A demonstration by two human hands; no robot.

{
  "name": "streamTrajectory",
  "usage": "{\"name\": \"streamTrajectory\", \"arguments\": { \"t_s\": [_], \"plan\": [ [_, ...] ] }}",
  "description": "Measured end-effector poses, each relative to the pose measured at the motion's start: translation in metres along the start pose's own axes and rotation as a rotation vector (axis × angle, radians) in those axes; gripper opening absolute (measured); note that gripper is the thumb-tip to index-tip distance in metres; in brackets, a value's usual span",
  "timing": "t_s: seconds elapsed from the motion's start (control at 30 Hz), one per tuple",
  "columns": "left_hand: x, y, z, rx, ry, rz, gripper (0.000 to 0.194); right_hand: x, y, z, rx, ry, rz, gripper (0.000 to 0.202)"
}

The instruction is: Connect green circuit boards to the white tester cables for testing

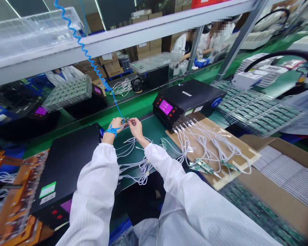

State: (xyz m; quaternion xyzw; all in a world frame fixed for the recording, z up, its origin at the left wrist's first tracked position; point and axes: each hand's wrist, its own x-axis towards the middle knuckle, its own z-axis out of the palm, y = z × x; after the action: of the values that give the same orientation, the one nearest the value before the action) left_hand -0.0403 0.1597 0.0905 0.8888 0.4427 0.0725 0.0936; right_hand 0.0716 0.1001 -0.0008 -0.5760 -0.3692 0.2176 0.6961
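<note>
On my feed the bench [154, 129] looks smooth and matt green. Along its far edge I see a black case [204, 93] with a satin-smooth finish; nearer its front edge, white cables [142, 168] in smooth plastic. Toward its right edge, a clear plastic tray [261, 106] looks glossy. The carton [276, 188] is matt cardboard, the sleeves [94, 181] finely striped cloth.

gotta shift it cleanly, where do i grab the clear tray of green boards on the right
Probably by opposite edges of the clear tray, coming from the near side: it is wide and shallow, with rows of green boards inside. The left hand and right hand should first release their small part.
</note>
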Motion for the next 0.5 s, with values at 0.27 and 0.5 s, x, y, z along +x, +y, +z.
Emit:
{"name": "streamTrajectory", "arguments": {
  "t_s": [0.27, 0.5],
  "plan": [
    [-0.001, -0.003, 0.000, -0.074, 0.050, -0.087, 0.009, 0.007, -0.001, 0.021, 0.014, -0.004, 0.067, 0.012],
    [0.001, 0.002, -0.002, -0.164, 0.066, -0.083, 0.012, 0.001, -0.002, 0.011, 0.025, -0.002, 0.034, 0.020]
  ]
}}
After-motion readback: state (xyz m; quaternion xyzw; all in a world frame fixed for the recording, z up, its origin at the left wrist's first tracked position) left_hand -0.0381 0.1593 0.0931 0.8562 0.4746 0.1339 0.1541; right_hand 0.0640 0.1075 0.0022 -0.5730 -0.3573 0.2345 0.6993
